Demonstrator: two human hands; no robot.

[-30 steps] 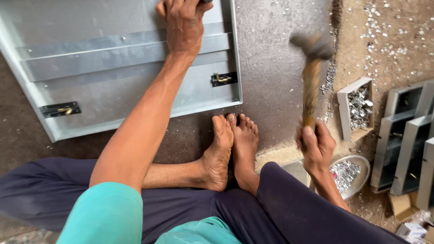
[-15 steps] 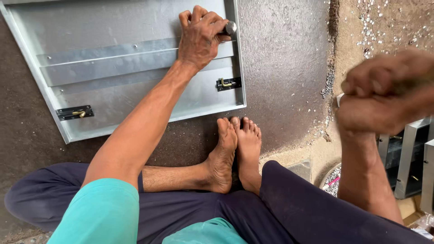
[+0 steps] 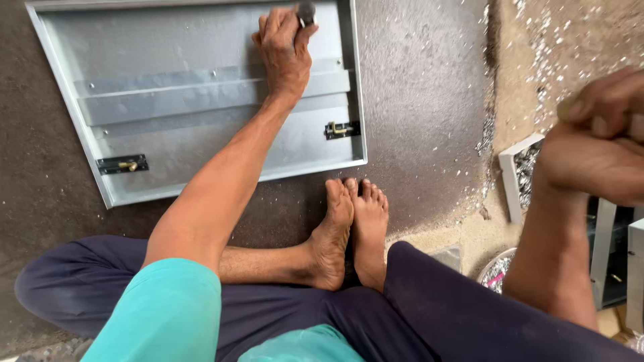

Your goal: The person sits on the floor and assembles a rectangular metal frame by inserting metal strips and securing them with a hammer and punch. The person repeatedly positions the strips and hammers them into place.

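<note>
Two hands: both closed.
Left hand (image 3: 285, 47): grips a punch (image 3: 306, 12) upright on the panel (image 3: 168, 100).
Right hand (image 3: 597, 144): raised, fisted; its contents cannot be told.

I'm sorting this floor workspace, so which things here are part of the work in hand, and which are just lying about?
In hand:
- left hand, gripping a small dark metal tool upright
- grey metal panel under that tool, with two latches
- right hand, raised in a fist close to the camera

Lying about:
- tray of small metal bits
- round dish of shavings
- scattered shavings
</note>
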